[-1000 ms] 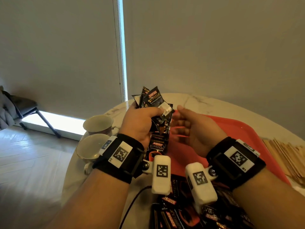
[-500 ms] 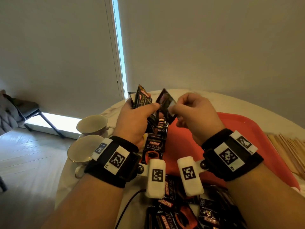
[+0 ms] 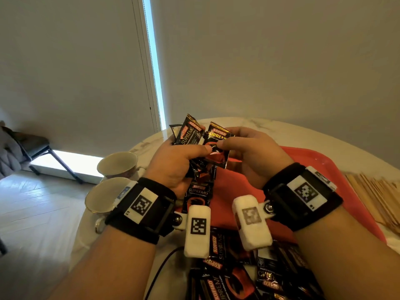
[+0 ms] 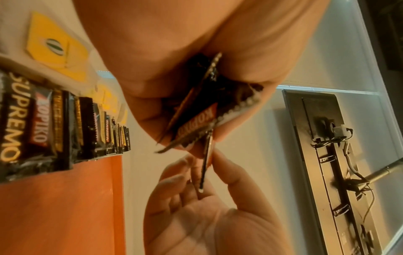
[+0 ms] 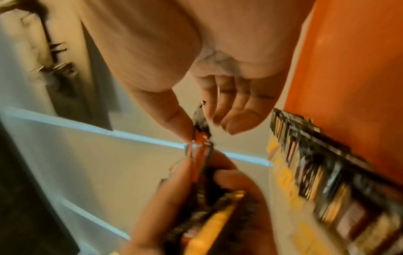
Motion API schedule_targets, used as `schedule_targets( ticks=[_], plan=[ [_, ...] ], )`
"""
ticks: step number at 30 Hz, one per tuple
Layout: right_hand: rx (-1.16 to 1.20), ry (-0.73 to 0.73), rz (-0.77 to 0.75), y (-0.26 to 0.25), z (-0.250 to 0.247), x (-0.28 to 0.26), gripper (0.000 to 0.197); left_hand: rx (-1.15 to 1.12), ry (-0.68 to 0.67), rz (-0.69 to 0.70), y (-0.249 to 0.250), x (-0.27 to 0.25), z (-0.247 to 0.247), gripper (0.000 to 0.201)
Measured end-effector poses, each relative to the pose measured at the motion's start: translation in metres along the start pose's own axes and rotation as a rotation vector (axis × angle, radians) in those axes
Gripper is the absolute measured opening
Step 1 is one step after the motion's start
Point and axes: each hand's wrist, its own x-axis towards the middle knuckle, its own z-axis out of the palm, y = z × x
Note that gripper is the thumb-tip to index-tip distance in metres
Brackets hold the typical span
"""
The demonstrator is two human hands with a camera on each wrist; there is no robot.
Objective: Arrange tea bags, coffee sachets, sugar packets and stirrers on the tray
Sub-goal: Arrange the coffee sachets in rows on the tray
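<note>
Single coffee sachet (image 3: 217,148), black with red cup print, flat, long axis roughly upright, held above the tray's left edge. Right hand (image 3: 251,154) pinches it, thumb in front and fingers behind, clamped. Just left, touching, left hand (image 3: 177,161) grips the bunch of sachets (image 3: 190,135), fingers curled tight. Sachet sits between both hands; right is the one to carry it. Below: row of sachets (image 4: 65,124) along the red tray (image 3: 337,167) left edge, yellow tea bags (image 4: 54,46) beyond. Stirrers (image 3: 376,195) off the right edge, cups (image 3: 118,163) left.

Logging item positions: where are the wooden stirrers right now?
Head view, far right: the wooden stirrers lie on the table just beyond the red tray's right edge.
</note>
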Motion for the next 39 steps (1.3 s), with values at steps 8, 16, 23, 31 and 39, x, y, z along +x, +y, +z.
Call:
schedule_targets(
  ticks=[8, 16, 23, 31, 39],
  plan=[
    [0.103, 0.119, 0.034, -0.003, 0.0, -0.003, 0.011, 0.026, 0.005, 0.041, 0.0, 0.002, -0.002, 0.048],
    [0.106, 0.113, 0.098, 0.005, -0.001, -0.013, 0.011, -0.037, 0.144, 0.108, 0.002, 0.009, -0.006, 0.04],
    [-0.13, 0.035, 0.357, 0.029, -0.005, -0.037, 0.012, -0.009, 0.268, 0.166, 0.008, 0.012, -0.011, 0.042],
    [-0.273, 0.058, 0.431, 0.043, 0.007, -0.036, 0.019, -0.054, 0.256, 0.156, 0.007, 0.009, -0.009, 0.035],
    [-0.253, 0.082, 0.418, 0.048, 0.011, -0.036, 0.022, -0.066, 0.224, 0.16, 0.007, 0.008, -0.008, 0.031]
  ],
)
